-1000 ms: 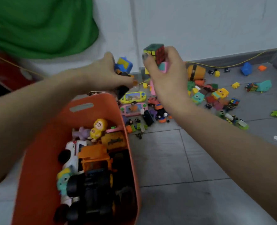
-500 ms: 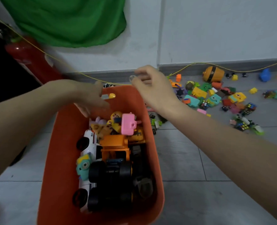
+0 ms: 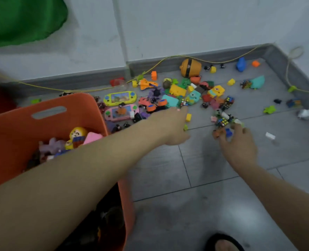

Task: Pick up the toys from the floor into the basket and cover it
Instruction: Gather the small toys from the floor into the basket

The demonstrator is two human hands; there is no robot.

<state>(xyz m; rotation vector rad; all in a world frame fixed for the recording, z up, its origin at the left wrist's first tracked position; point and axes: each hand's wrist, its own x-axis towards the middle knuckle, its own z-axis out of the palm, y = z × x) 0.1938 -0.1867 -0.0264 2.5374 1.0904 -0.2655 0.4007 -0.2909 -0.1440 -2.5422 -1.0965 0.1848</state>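
The orange basket (image 3: 46,113) stands at the left and holds a yellow-headed doll (image 3: 77,132), a pink toy (image 3: 93,137) and other toys. My left arm crosses over the basket. My left hand (image 3: 171,127) hovers open at the near edge of the toy pile, its fingertips next to a small puzzle cube (image 3: 183,102). To the right, my right hand (image 3: 238,147) is down on the floor, its fingers curled around a small blue and brown toy (image 3: 227,132) just below another puzzle cube (image 3: 222,121). No basket cover is in view.
Several toys lie along the wall: a green handheld game (image 3: 120,97), a pink handheld game (image 3: 121,112), an orange barrel figure (image 3: 190,67), a blue toy (image 3: 240,64). A yellow cord (image 3: 155,65) runs along the skirting. A green cloth (image 3: 23,19) hangs upper left. A foot (image 3: 224,244) shows at the bottom.
Both hands have left the basket rim, where they dropped toys, and reached right to the floor pile. The view has swung right toward the corner.
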